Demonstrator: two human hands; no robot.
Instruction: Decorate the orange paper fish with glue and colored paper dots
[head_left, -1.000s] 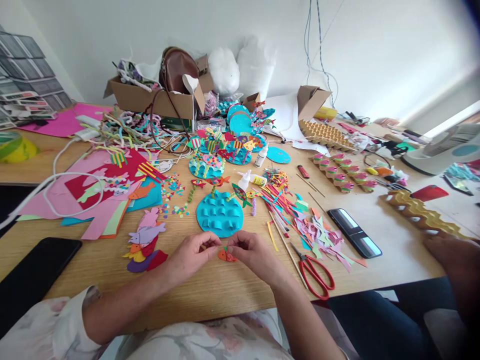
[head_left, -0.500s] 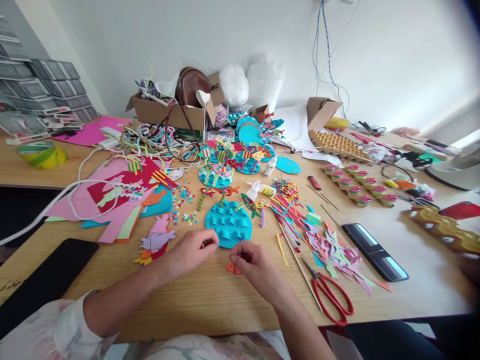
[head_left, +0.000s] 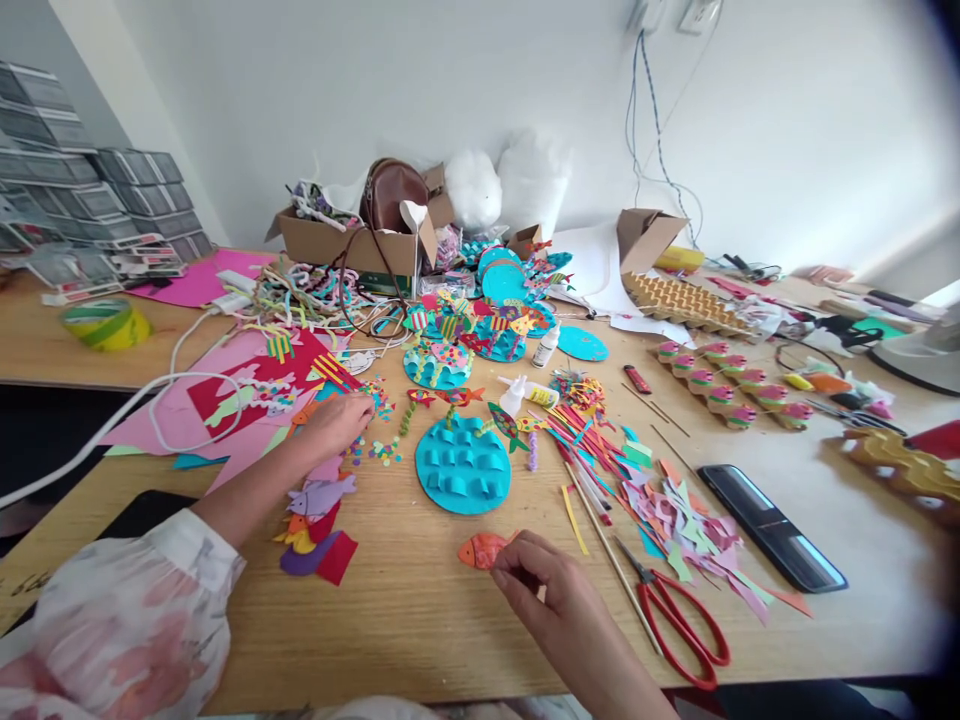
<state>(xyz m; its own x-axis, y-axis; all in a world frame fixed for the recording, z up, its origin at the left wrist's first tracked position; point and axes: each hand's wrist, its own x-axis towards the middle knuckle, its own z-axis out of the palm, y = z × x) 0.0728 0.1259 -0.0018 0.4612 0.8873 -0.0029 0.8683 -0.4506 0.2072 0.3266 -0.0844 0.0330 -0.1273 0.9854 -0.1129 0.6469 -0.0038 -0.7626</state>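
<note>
My left hand is over the small paper dots left of centre, its fingers drawn together; what they pinch, if anything, is hidden. Near the front edge, my right hand has its thumb and fingertips closed at the tail end of an orange paper fish. Beyond that fish lies a round blue base with rows of raised paper loops. Small decorated fish stand around its far rim. Beside my left forearm rest a lilac paper fish and other coloured cut-outs.
Red-handled scissors, a wooden stick, paper scraps and a black phone-like case lie to the right. Glue bottles stand mid-table. Coloured sheets and a white cable spread leftward.
My left hand has moved left and away from me, from the blue base to the paper dots. My right hand has come down toward me, and more of the orange fish shows.
</note>
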